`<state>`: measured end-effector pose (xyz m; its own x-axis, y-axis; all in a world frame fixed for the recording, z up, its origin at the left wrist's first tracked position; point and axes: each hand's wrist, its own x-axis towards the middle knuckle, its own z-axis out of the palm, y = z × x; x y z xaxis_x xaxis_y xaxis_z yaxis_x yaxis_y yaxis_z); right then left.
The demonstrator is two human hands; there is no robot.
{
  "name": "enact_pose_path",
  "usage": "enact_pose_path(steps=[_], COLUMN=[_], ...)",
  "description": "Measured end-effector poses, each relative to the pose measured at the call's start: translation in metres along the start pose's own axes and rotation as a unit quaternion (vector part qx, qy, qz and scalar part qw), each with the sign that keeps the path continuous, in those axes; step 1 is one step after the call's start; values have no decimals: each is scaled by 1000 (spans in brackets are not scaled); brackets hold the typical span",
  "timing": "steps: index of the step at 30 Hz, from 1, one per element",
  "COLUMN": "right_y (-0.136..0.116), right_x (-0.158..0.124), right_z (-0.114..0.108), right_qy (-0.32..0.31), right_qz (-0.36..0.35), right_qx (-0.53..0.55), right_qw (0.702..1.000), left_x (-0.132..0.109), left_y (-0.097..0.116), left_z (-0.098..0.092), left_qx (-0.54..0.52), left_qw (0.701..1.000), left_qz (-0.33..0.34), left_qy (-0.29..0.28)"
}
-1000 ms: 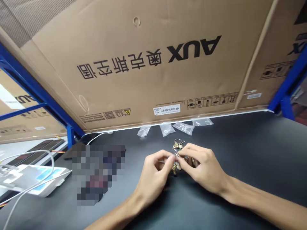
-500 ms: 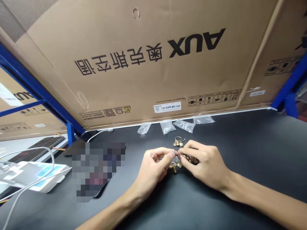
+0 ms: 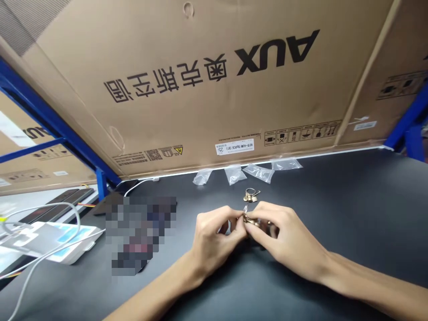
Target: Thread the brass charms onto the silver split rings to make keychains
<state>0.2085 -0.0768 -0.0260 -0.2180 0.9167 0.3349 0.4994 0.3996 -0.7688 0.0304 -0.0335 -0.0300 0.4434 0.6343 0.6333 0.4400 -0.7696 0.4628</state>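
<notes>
The left hand (image 3: 217,229) and the right hand (image 3: 289,238) meet over the black table (image 3: 361,214). Both pinch a key ring with brass charms (image 3: 249,219) between thumb and fingers. The left hand's fingertips are close together at the ring. The right hand's thumb and first finger squeeze the ring and the charms beside it. The fingers hide a lot, so I cannot tell how many rings are there. The shiny top of the ring sticks up between the hands.

Another key ring (image 3: 250,191) lies on the table just past the fingertips, with little gold-coloured charms on it. Farther back, four clear plastic bags (image 3: 235,175) lie in a row near a big cardboard box (image 3: 187,120). The box has upside-down AUX letters. Over on the left, blurry squares cover a dark thing (image 3: 143,234), near a white cord (image 3: 36,263).
</notes>
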Motion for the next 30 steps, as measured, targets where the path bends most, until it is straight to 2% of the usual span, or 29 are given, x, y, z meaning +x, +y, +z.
enact_pose_path(steps=[6, 10, 13, 17, 19, 21, 22, 24, 26, 28, 30], right_y=[0, -1, -1, 1, 3, 4, 4, 3, 2, 1, 1], right_x=[0, 0, 2, 3, 2, -1, -2, -3, -4, -3, -3], right_z=[-3, -9, -13, -14, -13, -10, -9, -6, -3, -2, -1], right_qy=[-21, -63, -85, -25, -11, -22, -29, -37, -38, -34, -26], right_qz=[27, 53, 62, 15, -7, -25, -29, -30, -24, -13, -7], right_qx=[37, 125, 155, 44, 3, -19, -27, -34, -25, -16, -14], right_qw=[999, 989, 982, 999, 1000, 999, 999, 998, 999, 999, 1000], left_x=[2, 2, 4, 10, 13, 14, 13, 11, 7, 5, 4], left_y=[-5, -21, -30, -16, -3, 5, 7, 4, -2, -6, -5], left_z=[0, -8, -14, -13, -10, -7, -7, -6, -5, -4, -4], left_qx=[26, 62, 65, 41, -74, -173, -197, -170, -77, -33, -68], left_qw=[998, 993, 993, 998, 978, 946, 938, 956, 989, 998, 995], left_qz=[38, 78, 69, -22, -175, -244, -252, -209, -107, -28, -55], left_qy=[-33, -59, -72, -43, -88, -127, -134, -113, -67, -45, -47])
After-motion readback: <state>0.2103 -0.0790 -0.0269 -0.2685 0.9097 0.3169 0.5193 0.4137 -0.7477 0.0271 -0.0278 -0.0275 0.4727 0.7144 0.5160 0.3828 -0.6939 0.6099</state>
